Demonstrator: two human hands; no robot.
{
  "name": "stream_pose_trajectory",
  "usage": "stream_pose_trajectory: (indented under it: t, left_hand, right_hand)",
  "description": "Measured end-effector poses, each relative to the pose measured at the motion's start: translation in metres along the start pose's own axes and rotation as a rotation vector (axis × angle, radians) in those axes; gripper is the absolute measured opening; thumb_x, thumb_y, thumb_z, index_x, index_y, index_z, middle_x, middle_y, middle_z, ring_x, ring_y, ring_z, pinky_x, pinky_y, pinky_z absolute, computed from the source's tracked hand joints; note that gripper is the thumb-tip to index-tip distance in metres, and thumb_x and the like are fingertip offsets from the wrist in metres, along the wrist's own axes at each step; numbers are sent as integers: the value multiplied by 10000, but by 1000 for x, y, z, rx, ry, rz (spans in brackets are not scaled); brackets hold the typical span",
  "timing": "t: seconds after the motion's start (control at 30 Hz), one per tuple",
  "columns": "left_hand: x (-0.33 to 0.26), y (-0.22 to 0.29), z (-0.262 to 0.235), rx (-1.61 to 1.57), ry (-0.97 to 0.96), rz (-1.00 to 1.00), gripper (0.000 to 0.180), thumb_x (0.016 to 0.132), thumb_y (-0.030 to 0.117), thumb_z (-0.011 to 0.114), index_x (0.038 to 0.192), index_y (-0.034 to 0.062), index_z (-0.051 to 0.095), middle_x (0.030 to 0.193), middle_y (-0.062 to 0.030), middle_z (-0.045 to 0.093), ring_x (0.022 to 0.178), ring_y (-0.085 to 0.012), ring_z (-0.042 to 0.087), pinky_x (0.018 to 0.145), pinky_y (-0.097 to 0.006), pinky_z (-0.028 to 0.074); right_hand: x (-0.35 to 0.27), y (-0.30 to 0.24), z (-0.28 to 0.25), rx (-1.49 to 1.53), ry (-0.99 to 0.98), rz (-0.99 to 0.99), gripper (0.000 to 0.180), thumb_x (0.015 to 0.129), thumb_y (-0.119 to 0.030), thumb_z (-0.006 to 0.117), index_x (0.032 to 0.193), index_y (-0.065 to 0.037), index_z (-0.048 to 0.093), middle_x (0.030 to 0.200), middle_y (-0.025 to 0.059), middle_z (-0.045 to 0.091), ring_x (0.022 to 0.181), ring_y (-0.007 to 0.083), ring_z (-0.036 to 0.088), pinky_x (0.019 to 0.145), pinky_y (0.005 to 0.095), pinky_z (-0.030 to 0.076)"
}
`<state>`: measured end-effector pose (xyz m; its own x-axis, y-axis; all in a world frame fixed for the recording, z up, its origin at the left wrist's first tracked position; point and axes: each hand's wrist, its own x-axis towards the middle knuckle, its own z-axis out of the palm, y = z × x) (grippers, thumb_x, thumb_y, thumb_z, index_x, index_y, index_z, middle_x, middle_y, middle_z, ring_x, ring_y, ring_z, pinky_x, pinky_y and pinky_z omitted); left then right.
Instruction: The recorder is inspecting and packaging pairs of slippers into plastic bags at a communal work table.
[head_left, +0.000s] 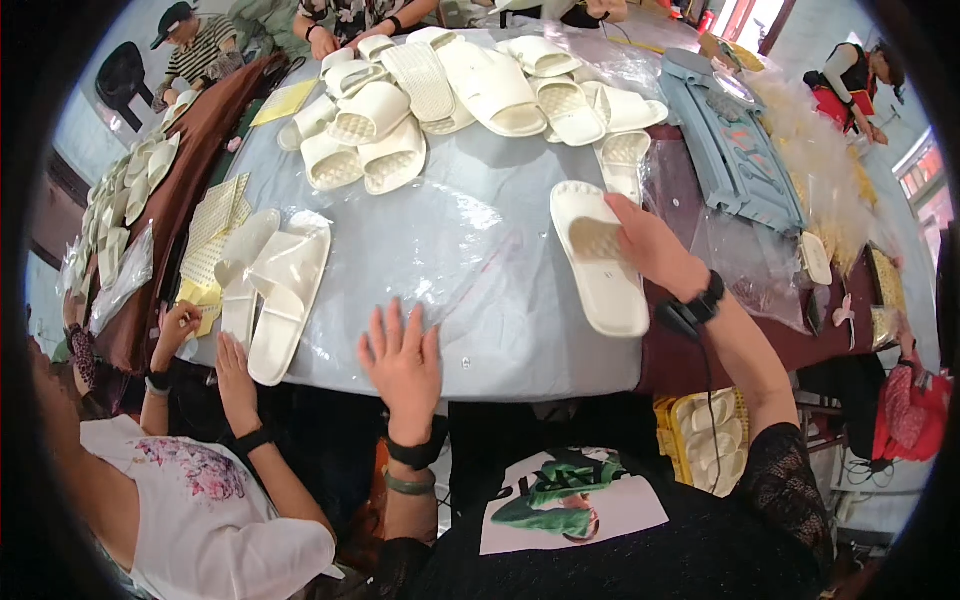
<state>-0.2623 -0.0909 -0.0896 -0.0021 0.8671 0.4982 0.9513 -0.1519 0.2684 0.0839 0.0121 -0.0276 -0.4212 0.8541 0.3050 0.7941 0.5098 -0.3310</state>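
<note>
My right hand (655, 248) grips a cream-white slide slipper (600, 290) by its upper edge, with the strap partly behind the fingers. The slipper is tilted, its sole toward me, over the right part of the table (480, 340). At the near edge my left hand (405, 365) is spread with nothing in it; whether it touches the plastic sheet is unclear. A heap of matching slippers (490, 90) lies at the back. To the left is a pair of slippers (285, 295), with a co-worker's hand (236, 380) beside the nearer one.
Yellow sticker sheets (215, 225) lie at the left edge. On the right are a blue-grey folded plastic item (730, 150) and clear plastic bags (735, 260). Below the table stands a yellow crate (680, 440) holding slippers. Other people sit around, one across the table.
</note>
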Motion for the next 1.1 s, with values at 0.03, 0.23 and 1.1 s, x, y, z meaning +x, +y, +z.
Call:
stream_pose_trajectory:
  t: [0.03, 0.23, 1.1]
  left_hand:
    - [0, -5, 0, 13, 11, -8, 300, 876, 190, 600, 1163, 108, 632, 1295, -119, 544, 1242, -324, 441, 1030, -468, 267]
    - [1, -6, -11, 18, 27, -19, 282, 875, 175, 579, 1137, 94, 646, 1288, -127, 546, 1239, -335, 436, 1034, -468, 254]
    - [5, -2, -14, -15, 13, -92, 246, 834, 190, 624, 1055, 103, 689, 1248, -113, 573, 1206, -341, 456, 1018, -460, 271]
  right_hand:
    - [-7, -11, -22, -4, 71, -66, 425, 812, -17, 473, 1231, 0, 401, 1099, 234, 534, 914, 416, 575, 769, 464, 482]
    - [-9, 72, -97, -376, 71, 238, 388, 818, -17, 461, 1201, 6, 398, 1099, 237, 537, 874, 429, 583, 731, 496, 487]
    - [226, 94, 91, 231, 79, 150, 352, 799, -281, 593, 1109, -116, 607, 1245, 276, 435, 1193, 439, 387, 1027, 445, 316]
